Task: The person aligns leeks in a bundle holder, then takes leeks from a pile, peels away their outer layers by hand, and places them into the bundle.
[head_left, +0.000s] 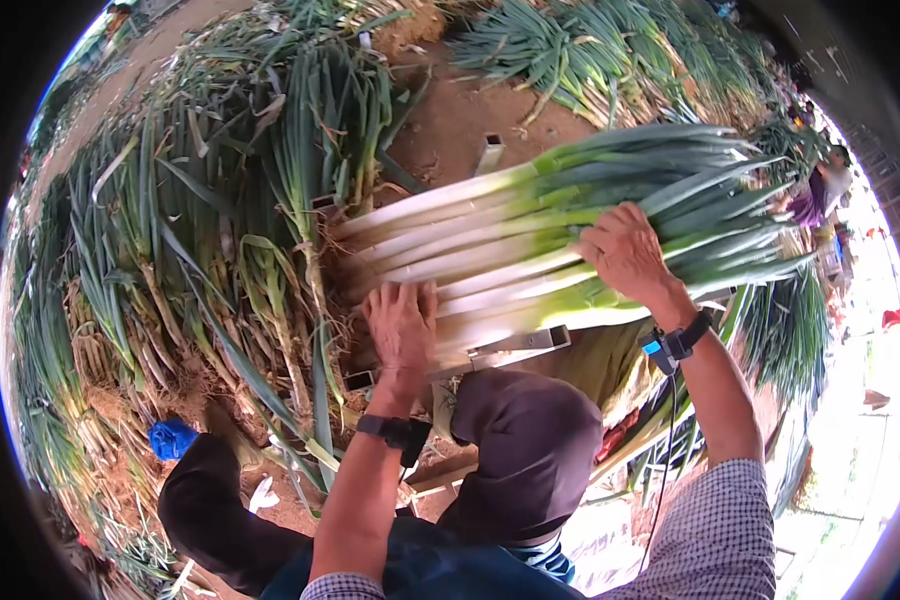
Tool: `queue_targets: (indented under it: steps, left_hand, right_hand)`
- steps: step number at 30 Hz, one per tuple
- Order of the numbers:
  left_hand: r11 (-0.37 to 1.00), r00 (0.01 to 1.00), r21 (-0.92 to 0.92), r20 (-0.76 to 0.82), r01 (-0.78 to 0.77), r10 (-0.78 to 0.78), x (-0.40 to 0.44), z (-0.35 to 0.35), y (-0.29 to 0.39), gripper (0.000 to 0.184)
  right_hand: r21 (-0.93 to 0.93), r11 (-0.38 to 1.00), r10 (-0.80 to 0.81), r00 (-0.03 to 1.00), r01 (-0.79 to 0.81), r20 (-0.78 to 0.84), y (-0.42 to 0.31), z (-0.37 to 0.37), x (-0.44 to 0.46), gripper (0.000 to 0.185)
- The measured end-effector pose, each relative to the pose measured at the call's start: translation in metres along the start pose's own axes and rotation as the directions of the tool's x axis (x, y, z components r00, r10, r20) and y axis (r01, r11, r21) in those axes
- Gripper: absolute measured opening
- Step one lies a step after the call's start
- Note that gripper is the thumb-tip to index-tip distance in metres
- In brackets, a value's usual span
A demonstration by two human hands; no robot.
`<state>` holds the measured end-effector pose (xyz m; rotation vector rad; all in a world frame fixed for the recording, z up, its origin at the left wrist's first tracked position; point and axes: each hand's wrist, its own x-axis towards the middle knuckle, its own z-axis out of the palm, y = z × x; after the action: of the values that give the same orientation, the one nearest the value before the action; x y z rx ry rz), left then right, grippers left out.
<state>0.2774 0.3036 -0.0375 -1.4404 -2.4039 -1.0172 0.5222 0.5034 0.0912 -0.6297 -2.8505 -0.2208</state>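
A row of long green onions (pixel 490 235) lies side by side before me, white shanks to the left and dark leaves to the right. My left hand (pixel 402 325) is closed over the white shanks near the root end, at the near side of the row. Farther right, my right hand (pixel 625 250) has its fingers bent around the onions where the white turns green. The fingertips of both hands are partly hidden among the stalks. Beneath the row, parts of a metal frame (pixel 525 343) show.
Heaped green onions with roots and soil (pixel 120 280) cover the left side. Another pile (pixel 590 60) lies at the back on brown ground (pixel 460 125). My bent knee (pixel 530 450) is just below the frame. A person in purple (pixel 810 200) is at the far right.
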Motion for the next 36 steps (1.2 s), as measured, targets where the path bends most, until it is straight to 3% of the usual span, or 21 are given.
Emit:
queue_targets:
  steps: [2, 3, 6, 12, 18, 19, 22, 23, 26, 27, 30, 34, 35, 36]
  left_hand:
    - [1.0, 0.999, 0.013, 0.055, 0.001, -0.001, 0.0, 0.002, -0.002, 0.024]
    - [1.0, 0.997, 0.017, 0.073, -0.004, 0.002, 0.001, 0.002, -0.003, 0.024]
    - [0.999, 0.993, 0.042, 0.118, 0.006, -0.011, 0.001, 0.001, 0.0, 0.024]
    - [1.0, 0.996, -0.011, 0.09, 0.019, -0.018, -0.001, 0.003, -0.002, 0.025]
    - [1.0, 0.978, -0.017, 0.21, -0.011, 0.014, -0.001, -0.017, 0.008, 0.053]
    - [0.999, 0.96, -0.029, 0.28, 0.018, -0.009, 0.001, -0.023, 0.009, 0.064]
    - [0.995, 0.941, -0.012, 0.325, 0.1, -0.091, 0.003, -0.018, 0.01, 0.066]
    - [0.995, 0.957, -0.008, 0.272, 0.104, -0.097, 0.002, -0.014, 0.011, 0.066]
    - [0.99, 0.936, 0.023, 0.322, 0.143, -0.142, 0.008, -0.013, 0.014, 0.065]
    - [0.988, 0.934, 0.028, 0.323, 0.152, -0.153, 0.01, -0.012, 0.015, 0.065]
    - [0.984, 0.929, 0.039, 0.323, 0.175, -0.178, 0.012, -0.01, 0.014, 0.066]
    - [0.987, 0.936, 0.007, 0.316, 0.162, -0.156, 0.012, -0.009, 0.012, 0.065]
    - [0.987, 0.935, 0.001, 0.32, 0.162, -0.154, 0.012, -0.011, 0.012, 0.064]
    - [0.987, 0.934, -0.003, 0.322, 0.163, -0.153, 0.012, -0.011, 0.011, 0.064]
  right_hand:
    - [-0.032, 0.999, 0.042, 0.999, -0.043, -0.022, 0.004, -0.003, -0.008, 0.02]
    - [-0.064, 0.996, 0.065, 0.994, -0.059, 0.09, 0.011, 0.002, -0.008, 0.022]
    - [-0.06, 0.997, -0.029, 0.988, 0.038, 0.15, 0.031, 0.015, 0.005, 0.027]
    - [-0.008, 1.0, -0.019, 0.992, 0.02, 0.128, 0.035, 0.026, 0.006, 0.03]
    - [0.05, 0.998, 0.019, 0.994, -0.024, 0.111, 0.024, 0.013, 0.004, 0.024]
    - [0.016, 0.995, -0.097, 0.995, 0.097, 0.022, 0.023, 0.009, 0.006, 0.017]
    - [0.091, 0.996, 0.001, 0.986, 0.015, -0.167, 0.002, -0.012, 0.006, 0.01]
    - [0.223, 0.971, -0.051, 0.983, 0.091, -0.177, -0.002, -0.011, 0.0, 0.008]
    - [0.303, 0.952, -0.058, 0.957, -0.033, 0.285, -0.019, -0.005, -0.017, 0.01]
    - [0.285, 0.958, -0.076, 0.969, 0.006, 0.235, -0.024, -0.005, -0.017, 0.013]
    - [0.061, 0.991, -0.134, 0.93, 0.12, 0.341, -0.029, -0.004, -0.013, 0.009]
    - [0.07, 0.997, -0.063, 0.834, 0.029, 0.548, -0.034, -0.011, 0.003, 0.032]
    - [0.062, 0.997, -0.013, 0.726, -0.041, 0.687, -0.035, -0.017, 0.013, 0.046]
    - [0.052, 0.996, 0.008, 0.697, -0.066, 0.717, -0.035, -0.019, 0.015, 0.047]
